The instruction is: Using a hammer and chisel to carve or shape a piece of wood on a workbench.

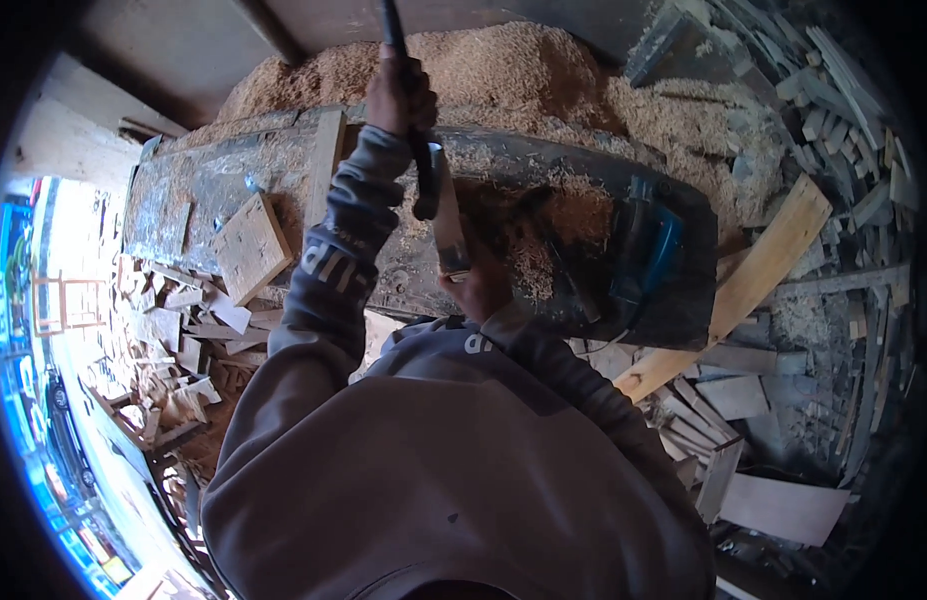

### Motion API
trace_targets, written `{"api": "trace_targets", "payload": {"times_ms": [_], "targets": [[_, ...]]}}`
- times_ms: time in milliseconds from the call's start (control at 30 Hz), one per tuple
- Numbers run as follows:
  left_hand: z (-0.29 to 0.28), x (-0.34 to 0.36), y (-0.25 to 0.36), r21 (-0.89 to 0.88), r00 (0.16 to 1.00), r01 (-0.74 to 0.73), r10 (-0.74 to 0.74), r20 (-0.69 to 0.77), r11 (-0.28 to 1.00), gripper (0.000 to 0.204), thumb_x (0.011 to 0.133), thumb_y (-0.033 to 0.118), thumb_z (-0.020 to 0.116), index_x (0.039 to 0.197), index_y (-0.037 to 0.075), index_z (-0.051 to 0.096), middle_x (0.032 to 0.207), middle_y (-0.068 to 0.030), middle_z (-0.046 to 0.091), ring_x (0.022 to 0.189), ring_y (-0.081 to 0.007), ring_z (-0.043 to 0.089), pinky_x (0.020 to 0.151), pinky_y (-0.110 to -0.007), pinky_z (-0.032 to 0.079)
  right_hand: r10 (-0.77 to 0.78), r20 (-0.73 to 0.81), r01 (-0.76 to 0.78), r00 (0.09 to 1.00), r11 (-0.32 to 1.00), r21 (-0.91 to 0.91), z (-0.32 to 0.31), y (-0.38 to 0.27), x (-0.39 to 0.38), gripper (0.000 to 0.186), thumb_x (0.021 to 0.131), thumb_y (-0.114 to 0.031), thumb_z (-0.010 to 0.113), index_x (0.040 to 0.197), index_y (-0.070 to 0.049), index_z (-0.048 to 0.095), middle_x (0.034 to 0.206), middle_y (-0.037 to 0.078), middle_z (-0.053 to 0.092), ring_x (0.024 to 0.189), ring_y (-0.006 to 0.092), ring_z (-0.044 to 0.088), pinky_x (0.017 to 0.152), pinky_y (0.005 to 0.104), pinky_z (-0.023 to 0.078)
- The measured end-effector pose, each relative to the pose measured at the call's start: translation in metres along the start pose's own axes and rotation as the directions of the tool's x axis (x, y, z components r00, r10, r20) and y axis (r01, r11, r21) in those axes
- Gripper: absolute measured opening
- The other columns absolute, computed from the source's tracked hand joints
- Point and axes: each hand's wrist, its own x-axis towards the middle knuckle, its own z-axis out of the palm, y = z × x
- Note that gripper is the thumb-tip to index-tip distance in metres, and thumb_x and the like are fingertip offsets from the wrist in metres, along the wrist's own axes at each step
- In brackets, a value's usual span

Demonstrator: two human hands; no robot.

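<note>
My left hand (400, 95) is raised over the far side of the workbench, its fingers wrapped round a long dark bar-like tool (423, 180). The tool runs from the top edge of the view down to a thick end near the bench middle; its exact kind does not show. Closer to my body, my right hand (480, 288) grips the near end of a narrow flat piece (446, 225). That piece is pale, with a bright far tip, and stands beside the tool's lower end. Whether the two touch, I cannot tell. Shadow partly hides my right fingers.
Wood shavings lie heaped behind the workbench (393, 285). A square wooden board (253, 248) and a narrow strip (325, 165) lie left. On the right sit a blue power tool (663, 245) and a dark long-handled tool (571, 265). A long plank (773, 260) slants beyond; offcuts (178, 325) litter both sides.
</note>
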Motion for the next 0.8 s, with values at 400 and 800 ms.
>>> {"api": "trace_targets", "payload": {"times_ms": [400, 800], "targets": [[0.02, -0.051, -0.008, 0.021, 0.997, 0.03, -0.028, -0.072, 0.999, 0.048, 0.09, 0.056, 0.032, 0.081, 0.011, 0.046, 0.048, 0.002, 0.031, 0.032, -0.0088, 0.027, 0.028, -0.024, 0.024, -0.019, 0.189, 0.006, 0.982, 0.998, 0.069, -0.038, -0.002, -0.041, 0.089, 0.066, -0.022, 0.072, 0.137, 0.001, 0.023, 0.118, 0.025, 0.048, 0.097, 0.0378, 0.056, 0.081, 0.0384, 0.047], [0.032, -0.069, -0.009, 0.097, 0.995, 0.033, -0.023, -0.098, 0.995, 0.046, 0.09, 0.054, 0.033, 0.082, 0.01, 0.046, 0.051, 0.0006, 0.034, 0.034, -0.0086, 0.03, 0.03, -0.023, 0.027, 0.11, 0.672, -0.265, 0.732, 0.955, 0.133, -0.093, 0.013, -0.033, 0.071, 0.079, -0.027, 0.06, 0.139, -0.011, 0.024, 0.122, 0.022, 0.048, 0.099, 0.0356, 0.056, 0.087, 0.0388, 0.043]]}}
